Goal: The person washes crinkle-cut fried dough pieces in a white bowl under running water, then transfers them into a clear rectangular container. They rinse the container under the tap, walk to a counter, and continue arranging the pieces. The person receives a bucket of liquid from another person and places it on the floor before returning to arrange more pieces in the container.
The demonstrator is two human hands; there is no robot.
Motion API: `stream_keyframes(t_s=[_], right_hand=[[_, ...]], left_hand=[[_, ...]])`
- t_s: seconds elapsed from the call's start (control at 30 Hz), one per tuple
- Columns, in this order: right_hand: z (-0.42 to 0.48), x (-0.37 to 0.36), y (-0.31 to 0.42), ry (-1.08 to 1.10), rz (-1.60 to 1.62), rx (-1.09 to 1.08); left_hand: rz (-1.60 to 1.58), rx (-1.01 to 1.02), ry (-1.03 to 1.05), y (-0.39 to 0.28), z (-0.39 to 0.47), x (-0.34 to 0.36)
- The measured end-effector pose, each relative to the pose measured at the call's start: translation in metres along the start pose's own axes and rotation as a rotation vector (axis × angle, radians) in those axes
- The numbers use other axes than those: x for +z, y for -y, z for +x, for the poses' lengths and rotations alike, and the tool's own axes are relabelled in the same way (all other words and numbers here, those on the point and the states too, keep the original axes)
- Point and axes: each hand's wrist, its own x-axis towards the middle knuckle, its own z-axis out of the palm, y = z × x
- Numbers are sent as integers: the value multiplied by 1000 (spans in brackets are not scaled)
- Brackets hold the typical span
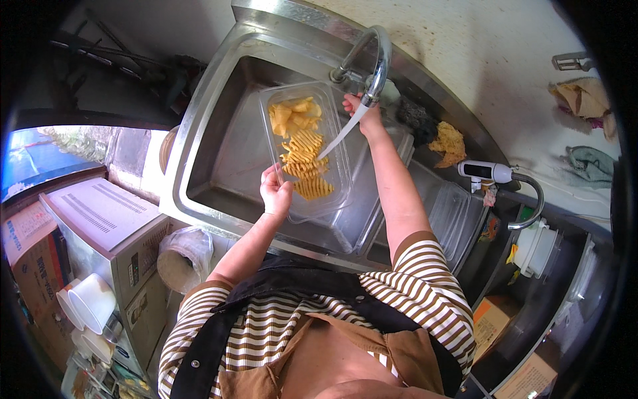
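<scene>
A clear plastic tray (344, 187) holds yellow potato slices (296, 114), some of them crinkle-cut (304, 147), over the stainless steel sink (224, 164). My left hand (276, 194) grips the tray's near-left edge. Water (349, 129) runs from the curved chrome faucet (381, 60) into the tray. Behind the spout is my right hand (364, 112), near the faucet's base and off the tray. The spout and stream partly hide its fingers, so whether it touches the faucet handle cannot be told.
Clear plastic containers (451, 214) lie right of the basin. Along the sink's back edge are a dark scouring pad (416, 119), a yellow sponge or cloth (447, 143) and a second faucet (483, 172). At left stand a metal appliance (104, 209) and a bag-lined bin (179, 262).
</scene>
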Motion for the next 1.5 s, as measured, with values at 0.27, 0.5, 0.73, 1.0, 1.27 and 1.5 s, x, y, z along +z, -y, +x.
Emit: stream_keyframes(t_s=[0.27, 0.5, 0.73, 1.0, 1.27, 1.5], right_hand=[[14, 4, 24, 10, 294, -31], [5, 7, 48, 19, 52, -120], [-131, 77, 40, 396, -1397, -850], [-95, 111, 26, 319, -1410, -741], [-115, 115, -3, 451, -1475, -573], [-133, 116, -41, 620, -1455, -252]], left_hand=[[27, 14, 51, 5, 4, -7], [37, 5, 73, -12, 3, -9], [21, 54, 104, -13, 6, -18], [-60, 14, 107, -30, 0, -27], [-134, -174, 62, -30, -17, -40], [-105, -383, 86, -28, -33, -47]])
